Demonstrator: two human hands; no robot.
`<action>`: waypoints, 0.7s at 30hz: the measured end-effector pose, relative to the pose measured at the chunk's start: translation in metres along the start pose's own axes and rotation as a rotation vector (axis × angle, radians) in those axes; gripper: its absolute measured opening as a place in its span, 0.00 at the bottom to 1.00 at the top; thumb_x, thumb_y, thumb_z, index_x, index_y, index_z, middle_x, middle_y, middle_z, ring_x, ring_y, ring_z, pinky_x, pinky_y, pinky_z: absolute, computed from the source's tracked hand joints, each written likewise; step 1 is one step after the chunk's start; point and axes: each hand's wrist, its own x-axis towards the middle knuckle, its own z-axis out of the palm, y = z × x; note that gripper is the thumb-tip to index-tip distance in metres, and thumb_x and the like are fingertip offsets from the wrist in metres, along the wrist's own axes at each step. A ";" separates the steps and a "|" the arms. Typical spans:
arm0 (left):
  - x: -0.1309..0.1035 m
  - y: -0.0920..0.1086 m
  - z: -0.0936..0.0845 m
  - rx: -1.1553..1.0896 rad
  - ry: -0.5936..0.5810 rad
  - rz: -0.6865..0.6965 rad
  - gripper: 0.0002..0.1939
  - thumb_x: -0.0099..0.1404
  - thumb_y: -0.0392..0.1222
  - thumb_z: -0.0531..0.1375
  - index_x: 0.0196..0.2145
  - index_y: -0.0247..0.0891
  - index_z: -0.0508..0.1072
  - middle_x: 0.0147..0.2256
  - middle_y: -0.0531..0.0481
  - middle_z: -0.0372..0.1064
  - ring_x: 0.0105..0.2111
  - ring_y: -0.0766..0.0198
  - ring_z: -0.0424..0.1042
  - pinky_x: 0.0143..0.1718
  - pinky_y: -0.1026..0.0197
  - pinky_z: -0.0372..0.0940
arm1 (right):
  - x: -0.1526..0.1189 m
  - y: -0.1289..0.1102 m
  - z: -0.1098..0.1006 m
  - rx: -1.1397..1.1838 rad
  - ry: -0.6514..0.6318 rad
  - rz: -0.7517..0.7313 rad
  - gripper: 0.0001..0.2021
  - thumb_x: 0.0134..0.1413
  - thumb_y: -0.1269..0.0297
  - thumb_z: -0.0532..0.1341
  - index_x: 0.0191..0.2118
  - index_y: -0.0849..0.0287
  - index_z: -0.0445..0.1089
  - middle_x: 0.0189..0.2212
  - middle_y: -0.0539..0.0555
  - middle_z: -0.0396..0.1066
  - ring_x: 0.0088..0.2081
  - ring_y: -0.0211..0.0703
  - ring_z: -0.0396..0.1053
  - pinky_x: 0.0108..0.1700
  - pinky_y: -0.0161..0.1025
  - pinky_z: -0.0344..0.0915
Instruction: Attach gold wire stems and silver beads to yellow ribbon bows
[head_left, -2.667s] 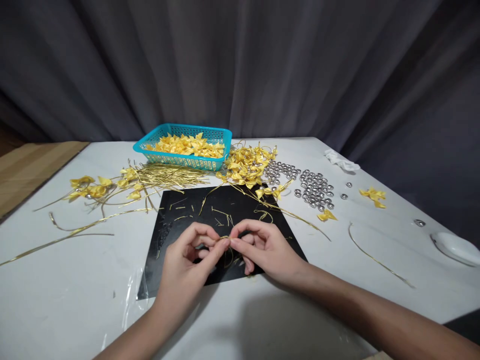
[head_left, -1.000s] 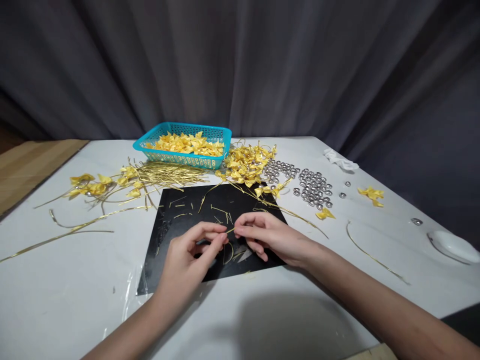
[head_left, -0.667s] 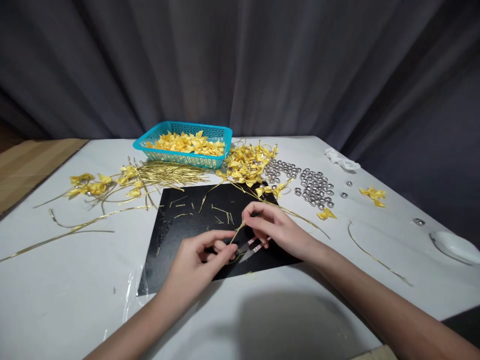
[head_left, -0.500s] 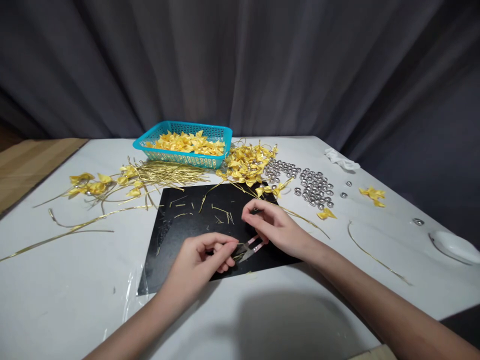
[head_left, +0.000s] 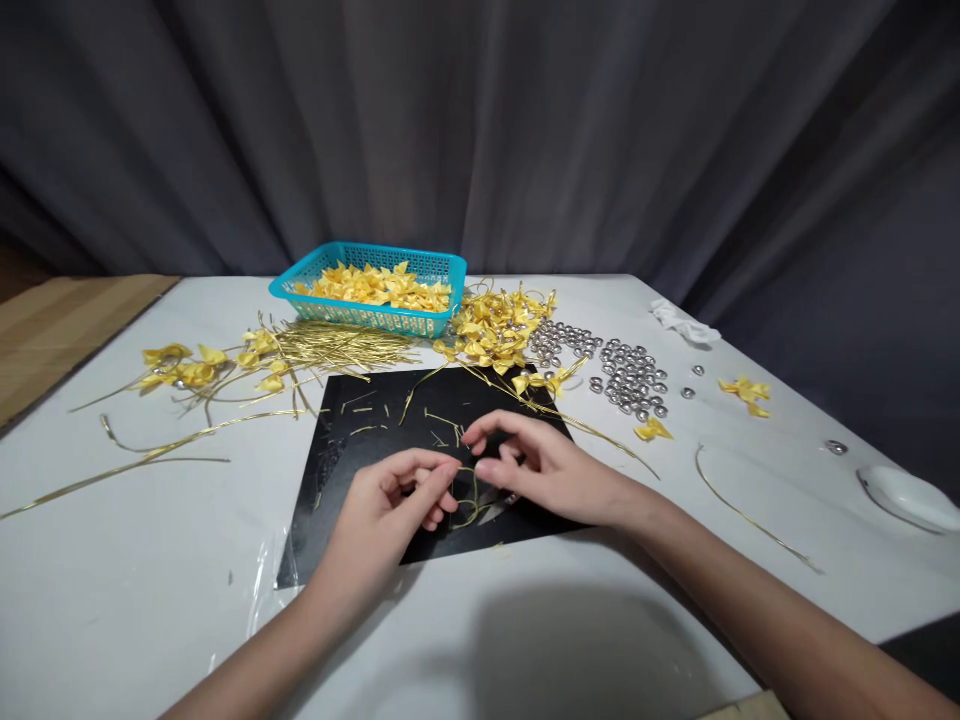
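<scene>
My left hand (head_left: 401, 495) is closed in a pinch on a thin gold cord (head_left: 474, 495), which hangs in a loop from the fingertips above the black board (head_left: 360, 545). My right hand (head_left: 536, 465) hovers just to the right, index finger and thumb apart. Its thumb tip is close to the cord; whether they touch I cannot tell. Below that hand, a pair of small scissors (head_left: 495, 511) lies on the board, blades toward the left and handles mostly covered. Short gold cord clippings (head_left: 442, 420) are scattered over the board.
A blue basket (head_left: 367, 317) of yellow ribbon pieces stands at the back. Before it lie a bundle of gold cords (head_left: 341, 347) and a heap of yellow ribbon flowers (head_left: 495, 330). Silver beads (head_left: 630, 375) spread to the right. A white dish (head_left: 911, 497) sits at the right edge.
My right hand has moved slightly left and down toward the left fingertips, with its index finger and thumb farther apart. The cord loop now shows below my left fingers.
</scene>
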 end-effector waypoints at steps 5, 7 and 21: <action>0.001 0.000 -0.001 -0.024 0.005 -0.003 0.11 0.51 0.45 0.64 0.27 0.33 0.76 0.18 0.54 0.70 0.18 0.72 0.63 0.21 0.69 0.60 | 0.001 0.002 0.002 -0.021 0.006 -0.002 0.10 0.57 0.59 0.57 0.31 0.61 0.65 0.24 0.47 0.59 0.23 0.31 0.53 0.24 0.30 0.51; 0.001 -0.001 -0.001 -0.021 -0.011 -0.026 0.11 0.51 0.45 0.65 0.28 0.33 0.77 0.18 0.53 0.70 0.18 0.72 0.63 0.21 0.69 0.60 | 0.001 0.001 -0.001 0.005 0.037 0.025 0.09 0.58 0.59 0.55 0.33 0.60 0.63 0.23 0.46 0.57 0.23 0.32 0.55 0.24 0.30 0.52; -0.002 -0.005 -0.006 -0.281 -0.176 -0.104 0.14 0.50 0.41 0.68 0.37 0.39 0.80 0.14 0.55 0.69 0.14 0.77 0.60 0.17 0.75 0.57 | 0.001 0.005 -0.002 -0.310 0.181 -0.300 0.08 0.61 0.63 0.54 0.32 0.59 0.65 0.29 0.51 0.64 0.24 0.32 0.58 0.26 0.31 0.58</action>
